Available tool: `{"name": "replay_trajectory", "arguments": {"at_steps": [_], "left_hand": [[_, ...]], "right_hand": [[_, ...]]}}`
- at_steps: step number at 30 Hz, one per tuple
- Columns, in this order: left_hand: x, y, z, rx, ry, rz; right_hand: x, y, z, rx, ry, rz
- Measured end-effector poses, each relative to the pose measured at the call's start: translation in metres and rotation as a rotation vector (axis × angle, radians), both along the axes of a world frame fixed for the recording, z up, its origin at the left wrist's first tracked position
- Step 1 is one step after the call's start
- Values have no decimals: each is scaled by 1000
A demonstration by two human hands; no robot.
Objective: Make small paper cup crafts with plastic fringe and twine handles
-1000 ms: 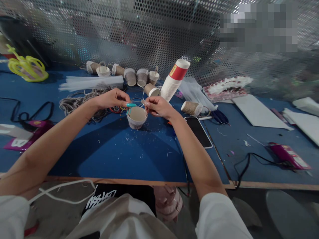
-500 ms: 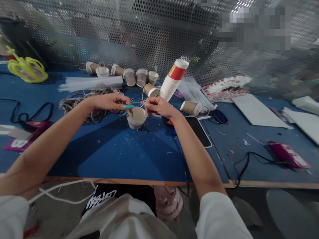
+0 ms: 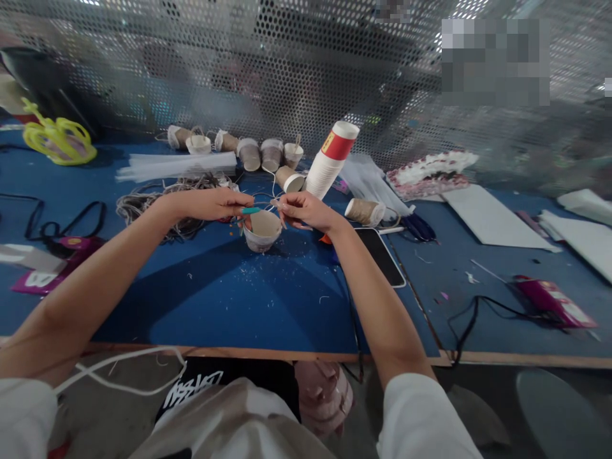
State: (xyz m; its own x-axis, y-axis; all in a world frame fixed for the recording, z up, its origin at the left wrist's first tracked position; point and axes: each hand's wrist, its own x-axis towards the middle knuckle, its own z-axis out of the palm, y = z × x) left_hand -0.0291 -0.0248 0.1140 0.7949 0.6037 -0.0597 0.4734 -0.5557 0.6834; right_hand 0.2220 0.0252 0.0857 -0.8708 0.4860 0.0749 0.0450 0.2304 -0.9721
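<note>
A small wrapped cup [image 3: 262,237] stands upright on the blue table, its open mouth up. At its left rim is my left hand [image 3: 224,205], fingers pinched together, with a teal piece at the fingertips. Above the cup's right rim my right hand [image 3: 302,210] pinches a thin cord [image 3: 274,203]. The cord runs between the two hands, over the back of the cup. My fingers partly hide the cup's rim, and the ends of the cord are hard to make out.
A stack of paper cups [image 3: 329,162] leans behind my right hand, with wrapped cups [image 3: 271,155] along the mesh. Grey yarn [image 3: 138,203] lies beside my left wrist. A phone [image 3: 380,255] is under my right forearm. A yellow crown-shaped object [image 3: 60,143] sits far left.
My left hand's fingers have drawn closer together at the cup's rim. My right hand stays nearly in place. The whole view has shifted slightly.
</note>
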Motion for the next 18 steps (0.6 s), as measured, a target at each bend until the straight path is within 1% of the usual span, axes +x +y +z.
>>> {"name": "replay_trajectory", "arguments": {"at_steps": [5,9,14,16,18], "left_hand": [[2,-3,0,53,64,21],[7,-9,3,52,144,70],[11,-15,5,108,213,125],[12,-15,4,123,228,128],[12,-14,2,185,223,113]], "right_hand": [[2,2,0,9,2,35],[3,4,-1,6,-2,58],[1,3,-1,16,24,19],[0,2,0,32,31,16],[0,1,0,47,44,22]]}}
